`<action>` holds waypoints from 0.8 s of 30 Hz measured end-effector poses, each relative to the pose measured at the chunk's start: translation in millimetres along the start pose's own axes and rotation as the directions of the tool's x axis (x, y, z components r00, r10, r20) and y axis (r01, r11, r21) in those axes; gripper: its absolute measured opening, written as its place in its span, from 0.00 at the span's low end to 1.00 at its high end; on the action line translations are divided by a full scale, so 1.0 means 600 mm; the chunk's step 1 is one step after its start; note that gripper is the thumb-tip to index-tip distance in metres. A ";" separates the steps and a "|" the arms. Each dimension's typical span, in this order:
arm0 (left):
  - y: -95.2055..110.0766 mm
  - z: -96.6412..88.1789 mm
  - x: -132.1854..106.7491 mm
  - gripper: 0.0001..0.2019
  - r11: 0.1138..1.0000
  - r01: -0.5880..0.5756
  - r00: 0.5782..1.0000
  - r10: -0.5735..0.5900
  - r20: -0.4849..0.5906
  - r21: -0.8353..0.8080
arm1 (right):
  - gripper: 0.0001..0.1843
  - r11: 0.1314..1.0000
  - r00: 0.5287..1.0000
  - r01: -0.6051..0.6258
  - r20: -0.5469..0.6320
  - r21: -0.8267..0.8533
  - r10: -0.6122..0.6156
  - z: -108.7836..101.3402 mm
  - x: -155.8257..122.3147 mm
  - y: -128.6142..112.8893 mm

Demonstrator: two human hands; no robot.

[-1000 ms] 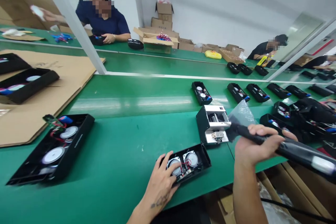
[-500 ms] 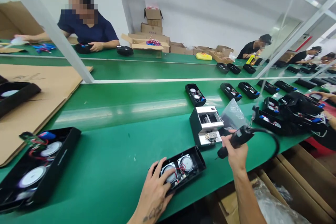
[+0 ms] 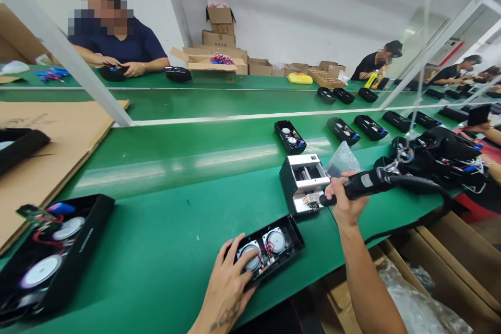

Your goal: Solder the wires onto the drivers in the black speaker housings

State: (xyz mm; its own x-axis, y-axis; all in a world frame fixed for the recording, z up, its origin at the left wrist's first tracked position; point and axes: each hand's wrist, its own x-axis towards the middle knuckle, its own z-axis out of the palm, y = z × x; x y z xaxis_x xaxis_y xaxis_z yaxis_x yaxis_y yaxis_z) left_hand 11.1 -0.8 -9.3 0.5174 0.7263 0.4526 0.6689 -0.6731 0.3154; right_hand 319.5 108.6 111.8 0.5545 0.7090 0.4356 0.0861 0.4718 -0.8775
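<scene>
My left hand [image 3: 231,276] grips the near-left end of a black speaker housing [image 3: 295,242], fingers over the rim and against one of its two round speakers [image 3: 275,241]. Red wires run between the speakers. My right hand [image 3: 346,203] is wrapped round a black electric screwdriver [image 3: 366,183], held almost level, with its nose pointing left. That nose is at the front of a black and silver screw feeder [image 3: 299,185], by its small metal outlet; whether the bit touches it I cannot tell. A cable trails right from the screwdriver's rear.
Another open speaker housing [image 3: 88,250] lies at left, beside cardboard sheets [image 3: 78,138]. More housings [image 3: 289,136] line the green bench beyond the feeder. A clear plastic bag [image 3: 343,159] sits behind it. Cardboard boxes [image 3: 450,250] stand below the right edge. Co-workers sit across the bench.
My right hand has brought the screwdriver up to the feeder's front, turning it from nose-down to nearly level. My left hand stays on the housing. The co-worker at left has brought both hands together.
</scene>
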 end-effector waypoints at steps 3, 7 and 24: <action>-0.001 0.001 -0.001 0.15 1.000 -0.004 1.000 0.004 0.007 0.013 | 0.21 0.997 0.998 -0.019 0.051 -0.081 0.024 0.013 0.003 0.008; -0.002 0.005 -0.004 0.15 1.000 -0.004 1.000 0.004 0.007 0.016 | 0.20 0.981 0.976 -0.109 0.169 -0.161 0.136 0.008 -0.010 0.014; 0.016 -0.009 -0.001 0.10 0.999 0.041 0.995 -0.042 0.092 0.008 | 0.15 0.879 0.777 -0.357 0.623 0.317 0.091 0.045 -0.242 -0.079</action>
State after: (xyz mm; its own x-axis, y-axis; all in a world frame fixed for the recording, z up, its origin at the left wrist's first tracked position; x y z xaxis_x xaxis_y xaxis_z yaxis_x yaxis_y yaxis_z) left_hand 14.5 -8.5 -1.6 0.5356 0.7636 0.3605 0.6942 -0.6412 0.3269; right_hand 212.5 -2.7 95.2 -0.0766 0.9204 0.3834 -0.3842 0.3276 -0.8631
